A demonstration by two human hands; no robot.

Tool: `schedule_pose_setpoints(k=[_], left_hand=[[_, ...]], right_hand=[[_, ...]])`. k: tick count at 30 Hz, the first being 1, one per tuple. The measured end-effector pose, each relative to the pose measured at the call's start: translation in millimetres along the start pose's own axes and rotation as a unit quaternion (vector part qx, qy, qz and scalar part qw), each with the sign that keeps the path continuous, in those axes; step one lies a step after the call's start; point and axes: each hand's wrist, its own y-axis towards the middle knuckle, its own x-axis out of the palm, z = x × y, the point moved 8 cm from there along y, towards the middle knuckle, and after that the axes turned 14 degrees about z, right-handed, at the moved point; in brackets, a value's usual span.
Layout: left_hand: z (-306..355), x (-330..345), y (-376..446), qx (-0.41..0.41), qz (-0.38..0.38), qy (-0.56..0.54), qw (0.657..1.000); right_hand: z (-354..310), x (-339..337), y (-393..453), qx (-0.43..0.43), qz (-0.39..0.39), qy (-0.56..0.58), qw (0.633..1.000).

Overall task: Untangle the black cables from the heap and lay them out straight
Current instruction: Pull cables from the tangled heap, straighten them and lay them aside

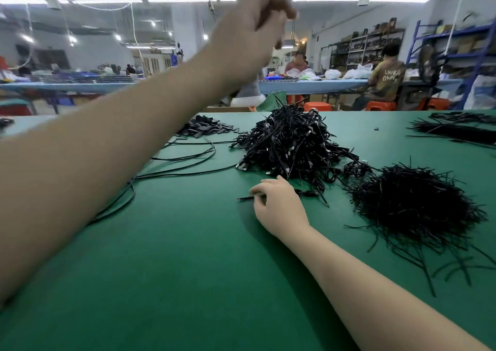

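- We judge the job barely begun: the big heap of black cables (pixel 290 144) sits tall in the middle of the green table (pixel 188 270), dense and knotted.
- Only a few cables (pixel 188 160) lie pulled out to the left of the heap, and they curve in loose arcs, not yet straight.
- Our left hand (pixel 255 26) is raised high above the table, fingers curled as if pinching something dark; it is blurred, so we cannot tell whether it holds a cable end.
- Our right hand (pixel 276 203) rests on the table just in front of the heap, thumb and fingers pinching a thin black cable end (pixel 244 198) that pokes out to the left.
- To the right lies a second, flatter pile of thin black strands (pixel 413 206), near the heap but apart from it; these look like ties, though we cannot be sure.
- Behind the loose cables sits a small pile of flat black pieces (pixel 206 128), and at the far right edge more black bundles (pixel 456 128) lie in rows.
- We see no container on our table; everything lies bare on the green surface.
- On the far benches white plastic bags (pixel 357 71) stand beside seated workers; their contents are hidden.
- What remains, in our view, is nearly the whole heap.
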Motion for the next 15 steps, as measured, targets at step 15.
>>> schedule_pose_setpoints(k=[15], left_hand=[[-148,36,-93,-0.168,-0.05,0.066,0.982]], right_hand=[[39,-18,6,0.223,0.114,0.211,0.945]])
